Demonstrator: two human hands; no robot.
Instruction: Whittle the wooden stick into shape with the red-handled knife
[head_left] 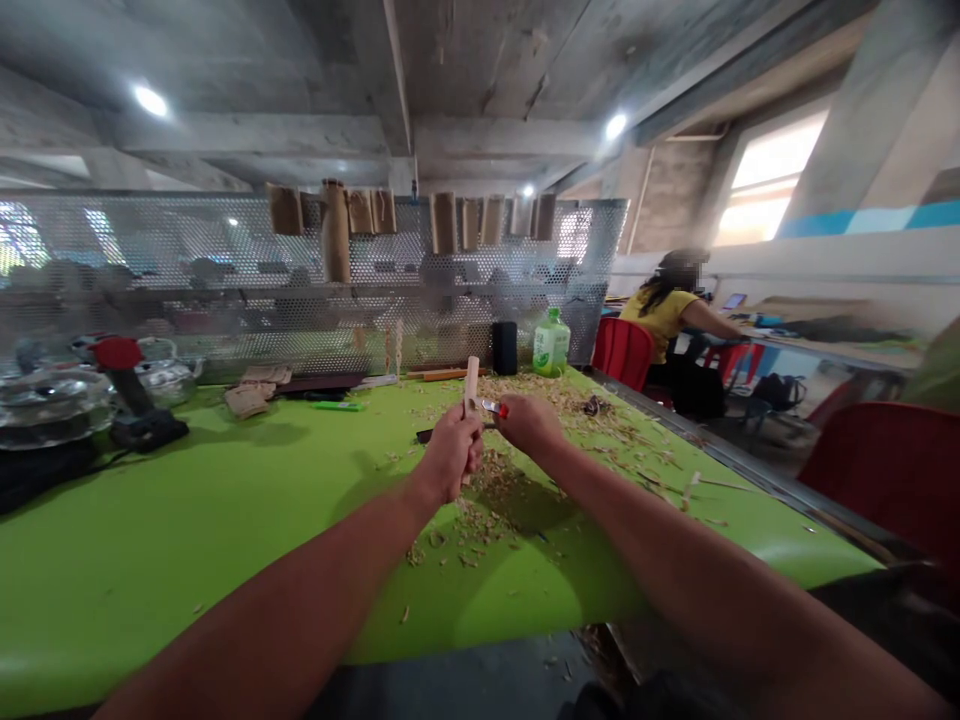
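Observation:
My left hand [454, 450] is closed round a pale strip of wood or bamboo [471, 382], which stands nearly upright out of the fist. In my right hand [531, 424] is a knife [491, 407] with a red handle, its short blade against the strip on the right side. The fingers of the right hand are wrapped round the handle and hide most of it. Below both hands, pale wood shavings [499, 480] lie scattered on the green tabletop [247, 540]. A dark flat object [424, 436] lies behind the left hand, partly covered.
At the back right stand a green bottle [551, 345] and a black box-like object [505, 347]. A cordless drill [135, 395] and metal kettles [56, 400] occupy the left. A green cutter [337, 406] lies nearer the middle. Behind is a perforated metal screen [247, 300]. A seated person [667, 310] is at right.

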